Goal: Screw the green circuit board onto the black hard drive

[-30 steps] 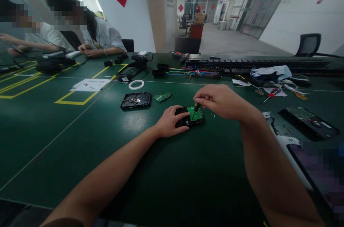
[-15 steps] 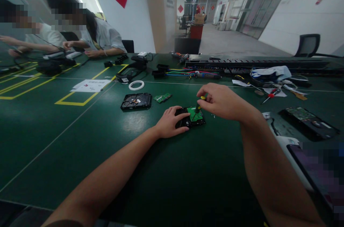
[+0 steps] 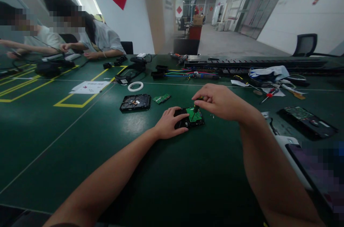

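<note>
Left hand: no shift noted against the drive; thumb and index finger spread wide, the index reaching toward the board, the other fingers lying near each other. Hand [image 3: 169, 124] holds the case down flat.
Work drive: black hard drive [image 3: 185, 122] on the table [image 3: 161, 184], mid-view, between both hands; its green circuit board [image 3: 199, 116] sits in place on top.
Right hand: changed. Half a second ago the yellow cap of the screwdriver [image 3: 196, 108] showed above the grip; now the fingers have curled further over it. Thumb and index finger pinch the handle, rest folded; hand [image 3: 219, 101].
Reading: probably a turning stroke on one fastener; bit end low on the board, seat not resolvable.
Sheet, far left: white paper [image 3: 90, 87], flat, matte.
Ring: smooth white band [image 3: 135, 86], round, open centre.
Second drive: dark rectangular case [image 3: 135, 102], disc-like relief on its face.
Loose board: thin green plate [image 3: 162, 98], irregular outline, tilt uncertain.
Specks: small pale bits [image 3: 212, 116], likely screws.
Red-handled screwdriver [image 3: 272, 92]: glossy grip, slim metal shaft.
Third drive, far right: black block [image 3: 307, 122], greenish board exposed.
</note>
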`<action>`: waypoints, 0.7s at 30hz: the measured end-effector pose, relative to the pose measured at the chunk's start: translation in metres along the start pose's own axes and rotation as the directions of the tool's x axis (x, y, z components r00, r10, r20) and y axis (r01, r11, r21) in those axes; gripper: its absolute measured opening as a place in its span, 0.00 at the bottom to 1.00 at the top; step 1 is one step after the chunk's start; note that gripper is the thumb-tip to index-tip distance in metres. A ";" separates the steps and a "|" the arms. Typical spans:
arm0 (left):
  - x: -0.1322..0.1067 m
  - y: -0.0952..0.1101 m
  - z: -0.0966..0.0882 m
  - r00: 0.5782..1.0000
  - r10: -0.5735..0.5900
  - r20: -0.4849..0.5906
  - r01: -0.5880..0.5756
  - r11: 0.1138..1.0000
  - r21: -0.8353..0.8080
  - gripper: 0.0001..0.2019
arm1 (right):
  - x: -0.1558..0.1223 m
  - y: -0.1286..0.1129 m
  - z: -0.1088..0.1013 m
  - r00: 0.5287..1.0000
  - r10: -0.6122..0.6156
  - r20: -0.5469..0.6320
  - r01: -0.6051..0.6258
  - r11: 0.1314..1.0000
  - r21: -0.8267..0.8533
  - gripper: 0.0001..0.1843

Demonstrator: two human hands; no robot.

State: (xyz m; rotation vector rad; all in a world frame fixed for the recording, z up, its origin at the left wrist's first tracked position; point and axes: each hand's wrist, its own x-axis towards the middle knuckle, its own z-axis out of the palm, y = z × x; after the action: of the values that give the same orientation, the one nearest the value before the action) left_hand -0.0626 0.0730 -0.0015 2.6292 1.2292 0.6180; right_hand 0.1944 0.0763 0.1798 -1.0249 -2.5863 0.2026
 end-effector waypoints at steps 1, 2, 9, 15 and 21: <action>0.000 0.000 0.000 1.000 0.001 0.000 -0.001 1.000 0.001 0.35 | 0.001 0.000 0.000 1.000 0.001 -0.001 -0.001 1.000 0.007 0.13; 0.000 0.000 0.000 1.000 0.002 0.001 -0.002 1.000 0.003 0.35 | 0.001 -0.001 0.000 1.000 0.004 -0.001 -0.004 1.000 0.010 0.13; 0.000 0.000 0.000 1.000 0.001 0.005 -0.001 1.000 -0.001 0.35 | 0.002 -0.002 0.000 1.000 0.020 0.002 -0.020 1.000 -0.016 0.15; 0.000 0.000 0.000 1.000 -0.008 0.004 0.008 1.000 0.002 0.35 | 0.002 -0.002 0.003 0.998 0.054 -0.011 -0.054 0.998 -0.009 0.15; 0.001 0.001 0.000 1.000 0.000 0.004 0.000 1.000 0.002 0.35 | 0.003 0.000 0.003 1.000 0.015 -0.003 -0.015 1.000 0.014 0.12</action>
State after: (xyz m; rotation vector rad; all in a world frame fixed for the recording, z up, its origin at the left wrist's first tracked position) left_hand -0.0618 0.0729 -0.0009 2.6309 1.2298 0.6119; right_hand 0.1912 0.0778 0.1775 -1.0396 -2.5717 0.2222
